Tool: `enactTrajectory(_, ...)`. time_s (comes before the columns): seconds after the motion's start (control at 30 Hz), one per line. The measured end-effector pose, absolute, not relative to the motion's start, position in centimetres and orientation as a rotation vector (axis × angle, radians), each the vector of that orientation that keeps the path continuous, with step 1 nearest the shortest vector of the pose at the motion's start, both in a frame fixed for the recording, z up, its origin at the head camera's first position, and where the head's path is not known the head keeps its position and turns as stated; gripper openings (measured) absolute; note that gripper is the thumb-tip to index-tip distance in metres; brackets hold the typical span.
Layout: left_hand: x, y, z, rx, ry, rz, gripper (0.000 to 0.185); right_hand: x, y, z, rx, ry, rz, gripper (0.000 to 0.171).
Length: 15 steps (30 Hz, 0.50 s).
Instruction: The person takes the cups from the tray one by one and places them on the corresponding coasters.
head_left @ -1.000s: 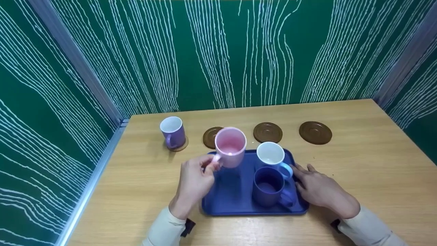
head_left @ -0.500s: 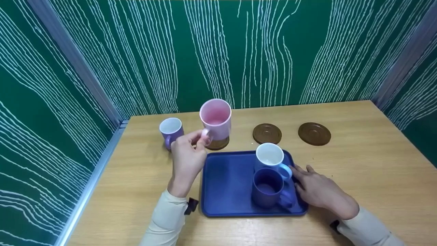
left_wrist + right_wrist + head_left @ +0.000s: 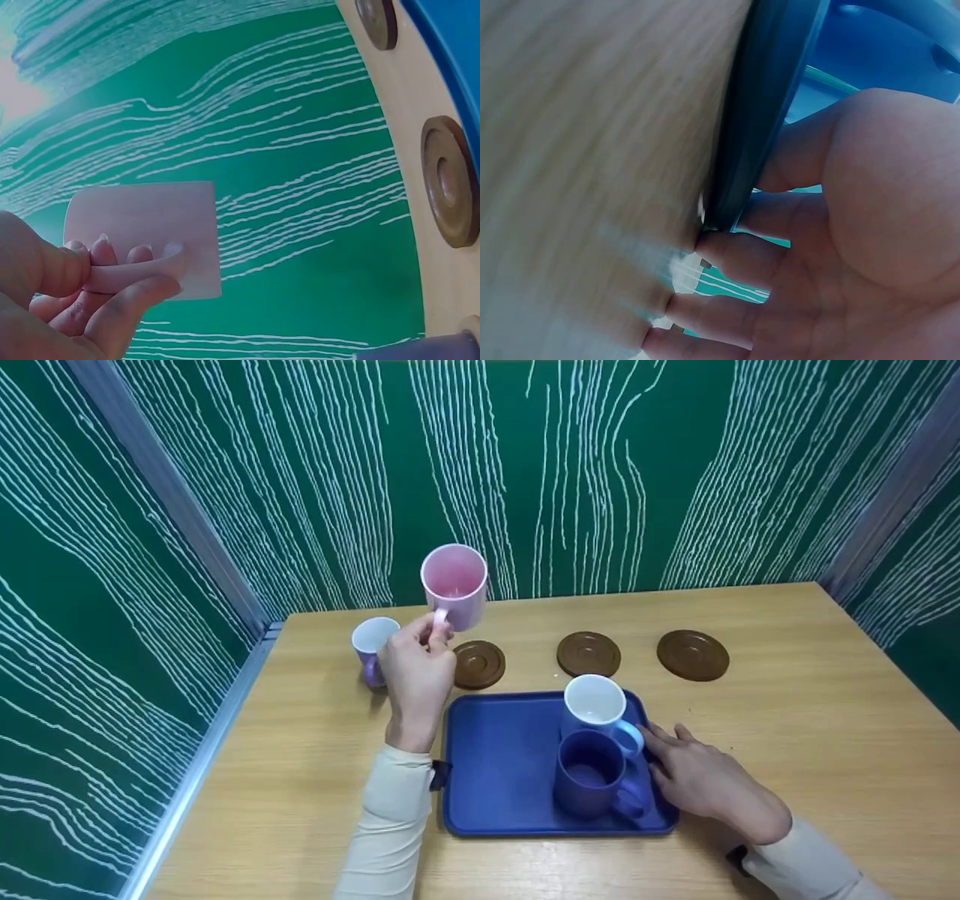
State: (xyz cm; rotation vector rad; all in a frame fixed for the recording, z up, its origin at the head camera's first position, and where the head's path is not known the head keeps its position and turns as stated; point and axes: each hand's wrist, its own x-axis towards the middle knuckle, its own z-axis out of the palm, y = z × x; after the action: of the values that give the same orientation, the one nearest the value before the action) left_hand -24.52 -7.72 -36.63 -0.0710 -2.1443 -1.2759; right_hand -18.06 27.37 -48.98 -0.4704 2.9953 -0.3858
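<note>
My left hand [image 3: 420, 675] pinches the handle of a pink mug [image 3: 459, 607], held upright in the air above the table's back edge. In the left wrist view, thumb and fingers close round the pink handle [image 3: 131, 276]. My right hand [image 3: 709, 776] rests with extended fingers against the right rim of a blue tray [image 3: 499, 765]; in the right wrist view the thumb reaches over that rim and the fingertips touch the table. On the tray stand a dark blue mug [image 3: 589, 795] and a light blue mug [image 3: 595, 703] with a white inside.
A purple mug [image 3: 369, 641], partly behind my left hand, stands at the back left. Three brown coasters, the left one [image 3: 480, 664], the middle one [image 3: 589, 654] and the right one [image 3: 693, 655], lie along the table's back. A green patterned wall [image 3: 517, 480] rises behind.
My left hand has lifted the pink mug from above the tray up and away, toward the back left, past the left coaster. My right hand and the tray have stayed in place.
</note>
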Motion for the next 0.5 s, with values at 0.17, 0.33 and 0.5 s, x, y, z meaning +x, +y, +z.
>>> enactTrajectory(0.17,-25.5,-7.4,-37.5,-0.028,-2.136,-1.257,0.011,-17.9,27.3,-49.0,-0.467,2.991,-0.39,0.059)
enactTrajectory(0.33,-26.5,-7.2,-38.8,-0.014,-2.132,-1.232,0.009,-17.9,27.3,-49.1,-0.457,2.991,-0.391,0.058)
enactTrajectory(0.5,-27.2,-7.0,-40.0,0.039,-2.145,-1.245,0.009,-18.0,27.5,-49.0,-0.465,2.989,-0.392,0.058)
